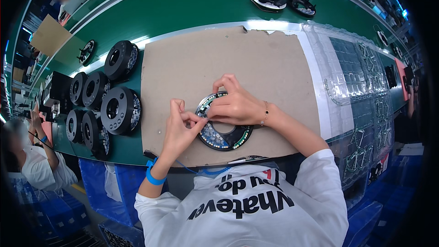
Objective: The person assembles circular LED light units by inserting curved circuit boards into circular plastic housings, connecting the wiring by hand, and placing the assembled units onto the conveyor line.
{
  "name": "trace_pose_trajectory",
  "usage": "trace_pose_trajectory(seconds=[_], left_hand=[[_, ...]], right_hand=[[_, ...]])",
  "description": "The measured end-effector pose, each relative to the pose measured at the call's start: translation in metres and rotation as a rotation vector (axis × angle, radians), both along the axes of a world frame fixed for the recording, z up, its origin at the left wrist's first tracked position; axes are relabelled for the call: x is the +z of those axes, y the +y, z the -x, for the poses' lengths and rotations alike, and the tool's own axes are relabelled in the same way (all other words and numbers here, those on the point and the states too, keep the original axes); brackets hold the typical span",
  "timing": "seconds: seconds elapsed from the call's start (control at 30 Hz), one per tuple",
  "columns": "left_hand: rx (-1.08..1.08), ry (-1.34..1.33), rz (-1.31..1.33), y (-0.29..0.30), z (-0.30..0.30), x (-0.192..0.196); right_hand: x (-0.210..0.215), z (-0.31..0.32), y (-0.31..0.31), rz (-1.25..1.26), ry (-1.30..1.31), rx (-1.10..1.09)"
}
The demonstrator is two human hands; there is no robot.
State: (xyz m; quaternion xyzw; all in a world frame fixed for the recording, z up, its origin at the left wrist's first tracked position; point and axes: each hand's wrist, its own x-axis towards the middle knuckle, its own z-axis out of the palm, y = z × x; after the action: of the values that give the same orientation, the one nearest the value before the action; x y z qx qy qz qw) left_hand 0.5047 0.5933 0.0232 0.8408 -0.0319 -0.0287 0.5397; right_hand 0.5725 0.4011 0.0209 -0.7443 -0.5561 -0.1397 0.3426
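Observation:
A round black ring-shaped assembly [214, 136] lies on a sheet of brown cardboard [183, 64] in front of me. Small pale squares run along its rim, and green circuit board parts show on it. My left hand [179, 127] is at the ring's left side, thumb and forefinger pinched together over it. My right hand [235, 106] rests across the ring's upper part, fingers bent, its tips meeting close to the left fingertips. Whatever lies between the fingers of either hand is too small or hidden to name. The hands cover much of the ring's upper half.
Several black ring-shaped housings [120, 110] stand on the left of the green bench [183, 2]. Clear plastic trays [340, 71] with circuit boards lie at right. A white-and-black round unit [267, 1] and a black ring [302, 6] sit at the back. A blue strap [155, 178] circles my left wrist.

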Motion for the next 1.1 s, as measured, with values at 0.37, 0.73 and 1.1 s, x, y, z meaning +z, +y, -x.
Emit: trace_pose_trajectory(seconds=[0.37,0.73,1.1], left_hand=[[-0.01,0.074,-0.013,0.005,0.005,0.005],[-0.202,-0.368,-0.27,0.012,0.036,0.0],[-0.205,-0.305,-0.178,0.013,0.036,-0.006]], right_hand=[[-0.002,-0.001,0.002,0.015,-0.088,0.012],[-0.007,-0.001,0.005,0.031,-0.094,0.071],[-0.008,-0.002,0.003,0.039,-0.079,0.089]])
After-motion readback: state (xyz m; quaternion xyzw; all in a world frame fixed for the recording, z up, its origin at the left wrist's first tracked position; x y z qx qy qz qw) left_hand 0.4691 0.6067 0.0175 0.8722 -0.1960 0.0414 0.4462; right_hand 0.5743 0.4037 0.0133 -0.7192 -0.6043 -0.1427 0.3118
